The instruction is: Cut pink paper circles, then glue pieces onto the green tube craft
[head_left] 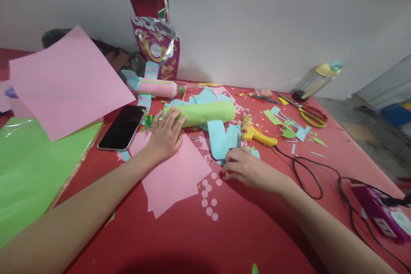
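A bottle wrapped in light green paper [205, 113] lies on its side, its green cap pointing left. My left hand [167, 132] rests over its neck end, fingers curved onto it. From the wrapped body a light blue paper strip [218, 139] hangs toward me. Just right of that strip, my right hand [245, 167] is low over the table with curled fingers. A small pointed metal tip [239, 141] shows beyond its fingers; the rest is hidden. A yellow glue gun [260, 135] lies close by. Pink paper sheets [175, 180] lie under my left wrist.
A black phone [123, 127], a pink-wrapped bottle [159, 88] and a purple snack bag [157, 47] are at left and back. Yellow-handled scissors [311, 117] and a clear bottle [316, 81] stand right. A black cord [308, 160] runs toward a purple box [382, 212]. Small pink discs [209, 211] lie in front.
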`<state>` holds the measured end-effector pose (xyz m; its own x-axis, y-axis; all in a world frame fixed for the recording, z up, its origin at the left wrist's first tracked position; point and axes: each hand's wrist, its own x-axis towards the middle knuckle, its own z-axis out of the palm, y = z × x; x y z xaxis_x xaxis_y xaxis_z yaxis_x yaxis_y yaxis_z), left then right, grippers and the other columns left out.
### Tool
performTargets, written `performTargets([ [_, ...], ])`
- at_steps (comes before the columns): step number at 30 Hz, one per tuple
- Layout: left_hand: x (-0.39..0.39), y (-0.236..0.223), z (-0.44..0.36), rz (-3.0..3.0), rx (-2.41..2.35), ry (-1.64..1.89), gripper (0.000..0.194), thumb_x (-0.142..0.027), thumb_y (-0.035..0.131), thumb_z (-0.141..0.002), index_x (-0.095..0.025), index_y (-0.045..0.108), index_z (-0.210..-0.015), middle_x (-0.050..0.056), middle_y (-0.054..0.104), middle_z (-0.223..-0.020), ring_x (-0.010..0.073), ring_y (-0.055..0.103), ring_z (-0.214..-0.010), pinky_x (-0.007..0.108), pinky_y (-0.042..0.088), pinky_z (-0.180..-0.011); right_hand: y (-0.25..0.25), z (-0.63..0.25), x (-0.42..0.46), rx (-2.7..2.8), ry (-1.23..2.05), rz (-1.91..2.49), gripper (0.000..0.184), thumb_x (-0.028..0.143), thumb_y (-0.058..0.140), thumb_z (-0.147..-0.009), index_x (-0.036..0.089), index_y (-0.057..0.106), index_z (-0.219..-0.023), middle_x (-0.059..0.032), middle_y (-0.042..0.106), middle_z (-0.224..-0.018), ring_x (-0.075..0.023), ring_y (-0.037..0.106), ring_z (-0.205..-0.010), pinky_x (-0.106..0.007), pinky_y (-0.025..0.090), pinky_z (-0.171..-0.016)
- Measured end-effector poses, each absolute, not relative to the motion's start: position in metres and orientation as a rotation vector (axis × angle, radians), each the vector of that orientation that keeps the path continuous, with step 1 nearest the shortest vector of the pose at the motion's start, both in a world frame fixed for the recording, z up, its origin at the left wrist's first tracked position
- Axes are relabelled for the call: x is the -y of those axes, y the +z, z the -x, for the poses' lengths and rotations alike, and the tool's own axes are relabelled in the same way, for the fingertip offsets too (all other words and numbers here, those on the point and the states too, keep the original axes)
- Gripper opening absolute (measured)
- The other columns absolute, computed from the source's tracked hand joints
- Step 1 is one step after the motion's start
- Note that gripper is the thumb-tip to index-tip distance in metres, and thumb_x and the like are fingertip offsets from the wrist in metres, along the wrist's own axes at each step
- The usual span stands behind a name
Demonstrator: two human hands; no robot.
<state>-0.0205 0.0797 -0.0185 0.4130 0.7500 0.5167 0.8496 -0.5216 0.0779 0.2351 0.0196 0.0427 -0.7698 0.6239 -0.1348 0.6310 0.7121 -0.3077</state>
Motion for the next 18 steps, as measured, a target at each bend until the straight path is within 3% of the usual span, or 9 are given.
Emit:
performTargets([
  [10,-0.0803,-0.0181,0.0203,2.457,1.426,-0.733,0.047,-0.015,0.044,-0.078,-0.017,0.040,-0.124,0.015,0.044,-0.126,0.0289,0.032,-0.127,0.047,0.019,-0.103,0.0368,-0.2338,-0.0193,-2.833,-0.569,-1.041,0.019,0.006,0.042,-0.084,0.015,0.059,-0.083,-0.0073,0.055,-0.088,-0.0174,0.050,-0.082,-0.033,0.036,-0.077],
  [18,-0.0804,-0.0184,0.0199,2.455,1.417,-0.752,0.046,-0.015,0.045,-0.077,-0.017,0.041,-0.123,0.015,0.045,-0.125,0.0295,0.032,-0.127,0.048,0.020,-0.103,0.0424,-0.2349,-0.0209,-2.890,-0.561,-1.096,0.017,0.007,0.043,-0.083,0.013,0.058,-0.076,-0.0066,0.058,-0.075,-0.0158,0.050,-0.071,-0.029,0.040,-0.068],
])
